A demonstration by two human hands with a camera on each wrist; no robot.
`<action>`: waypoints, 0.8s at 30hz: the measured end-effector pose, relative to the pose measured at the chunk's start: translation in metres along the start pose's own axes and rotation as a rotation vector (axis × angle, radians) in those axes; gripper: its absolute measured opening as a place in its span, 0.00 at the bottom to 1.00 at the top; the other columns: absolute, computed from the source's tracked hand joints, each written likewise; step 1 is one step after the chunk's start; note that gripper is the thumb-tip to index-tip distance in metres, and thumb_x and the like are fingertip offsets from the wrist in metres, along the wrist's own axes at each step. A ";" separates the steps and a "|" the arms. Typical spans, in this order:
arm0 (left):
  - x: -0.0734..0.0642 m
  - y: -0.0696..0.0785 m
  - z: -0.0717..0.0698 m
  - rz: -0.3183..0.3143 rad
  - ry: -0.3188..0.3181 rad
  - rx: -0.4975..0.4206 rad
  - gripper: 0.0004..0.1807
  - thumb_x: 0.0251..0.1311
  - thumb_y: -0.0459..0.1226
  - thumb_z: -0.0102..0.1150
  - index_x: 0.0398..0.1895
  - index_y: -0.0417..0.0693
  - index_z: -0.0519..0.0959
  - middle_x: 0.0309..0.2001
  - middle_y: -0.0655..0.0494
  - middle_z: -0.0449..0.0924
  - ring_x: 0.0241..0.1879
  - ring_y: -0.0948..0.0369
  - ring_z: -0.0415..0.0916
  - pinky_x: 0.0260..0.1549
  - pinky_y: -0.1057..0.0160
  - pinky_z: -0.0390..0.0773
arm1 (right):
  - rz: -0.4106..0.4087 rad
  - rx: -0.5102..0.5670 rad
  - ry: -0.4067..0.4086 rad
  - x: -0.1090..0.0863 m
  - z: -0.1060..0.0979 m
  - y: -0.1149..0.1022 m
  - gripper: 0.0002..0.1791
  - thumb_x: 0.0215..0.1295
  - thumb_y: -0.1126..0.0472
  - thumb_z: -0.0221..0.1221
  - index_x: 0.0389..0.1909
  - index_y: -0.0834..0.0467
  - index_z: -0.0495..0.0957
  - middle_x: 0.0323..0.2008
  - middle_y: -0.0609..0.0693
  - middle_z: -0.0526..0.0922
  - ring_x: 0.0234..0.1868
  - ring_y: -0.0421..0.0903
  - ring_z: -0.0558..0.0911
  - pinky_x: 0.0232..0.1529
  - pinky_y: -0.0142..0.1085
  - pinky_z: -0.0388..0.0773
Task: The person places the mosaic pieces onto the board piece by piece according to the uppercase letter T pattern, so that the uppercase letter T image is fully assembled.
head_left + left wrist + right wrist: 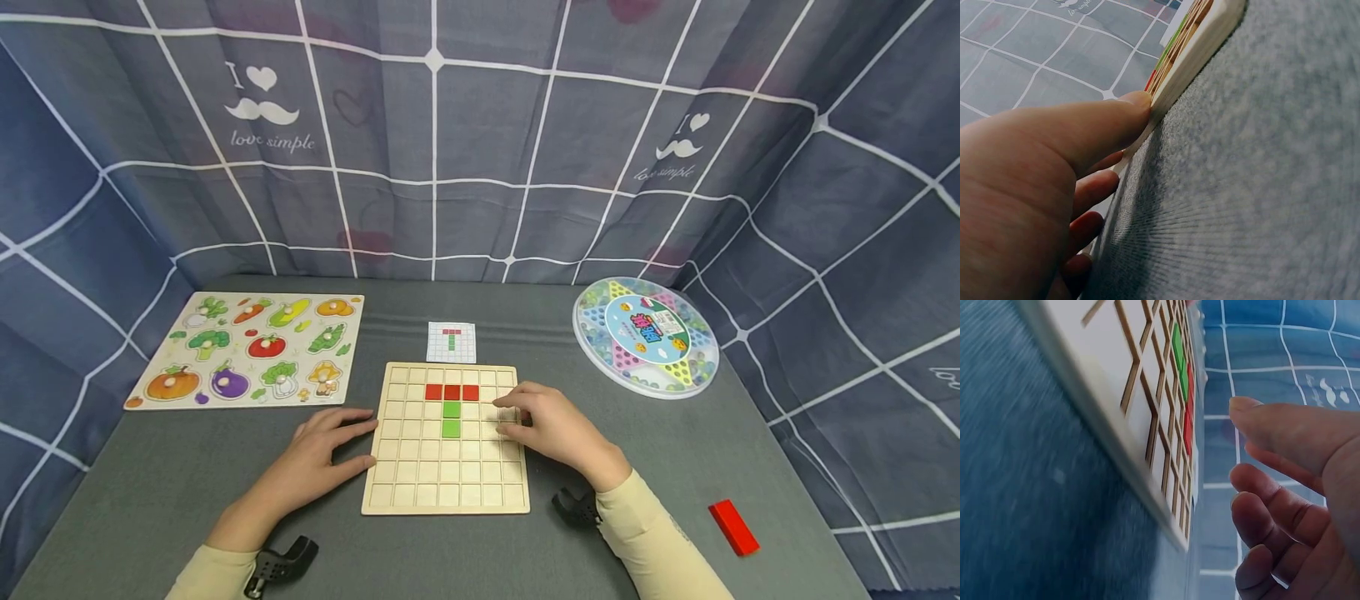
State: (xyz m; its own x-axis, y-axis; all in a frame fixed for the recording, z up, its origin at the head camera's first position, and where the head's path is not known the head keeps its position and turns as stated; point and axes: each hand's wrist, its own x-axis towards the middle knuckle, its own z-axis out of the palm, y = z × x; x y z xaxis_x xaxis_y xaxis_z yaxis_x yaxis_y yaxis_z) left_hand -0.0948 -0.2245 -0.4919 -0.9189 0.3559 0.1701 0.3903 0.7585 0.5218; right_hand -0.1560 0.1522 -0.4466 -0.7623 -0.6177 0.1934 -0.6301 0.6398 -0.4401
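Note:
A wooden grid board (447, 475) lies in the middle of the table. Three red squares (452, 392) form a row in its upper cells, with two green squares (451, 418) in a column under the middle one, making a T. My left hand (318, 457) rests at the board's left edge; the left wrist view shows its thumb (1107, 122) against the board's side. Over the right edge hovers my right hand (553, 427), fingers loosely bent and nothing between them; the right wrist view shows its fingertips (1250, 509) apart from the board.
Behind the board lies a small card (452, 342) printed with the same T. A vegetable puzzle board (247, 371) is at the back left, a round star-patterned game board (647, 337) at the back right. One red block (734, 527) lies near the front right. Checked cloth surrounds the table.

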 end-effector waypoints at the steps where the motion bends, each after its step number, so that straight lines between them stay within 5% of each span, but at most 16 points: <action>1: 0.000 0.000 0.000 0.001 0.003 0.002 0.29 0.59 0.56 0.66 0.62 0.55 0.80 0.63 0.57 0.72 0.64 0.50 0.63 0.55 0.38 0.59 | 0.006 -0.002 0.007 -0.002 -0.001 0.002 0.16 0.62 0.55 0.68 0.50 0.55 0.85 0.42 0.45 0.82 0.32 0.42 0.78 0.34 0.33 0.73; 24: 0.000 0.000 0.000 0.004 0.000 -0.009 0.30 0.59 0.55 0.67 0.61 0.54 0.80 0.63 0.56 0.72 0.64 0.50 0.63 0.55 0.39 0.59 | 0.159 -0.011 0.106 -0.060 -0.020 0.035 0.20 0.59 0.52 0.71 0.52 0.52 0.85 0.41 0.42 0.82 0.30 0.38 0.74 0.30 0.33 0.71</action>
State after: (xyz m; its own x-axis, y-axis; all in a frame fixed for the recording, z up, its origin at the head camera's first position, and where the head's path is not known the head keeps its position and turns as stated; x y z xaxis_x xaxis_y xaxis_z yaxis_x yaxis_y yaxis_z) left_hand -0.0948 -0.2243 -0.4916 -0.9172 0.3594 0.1720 0.3938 0.7523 0.5282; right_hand -0.1355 0.2206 -0.4560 -0.8635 -0.4569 0.2134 -0.5012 0.7310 -0.4630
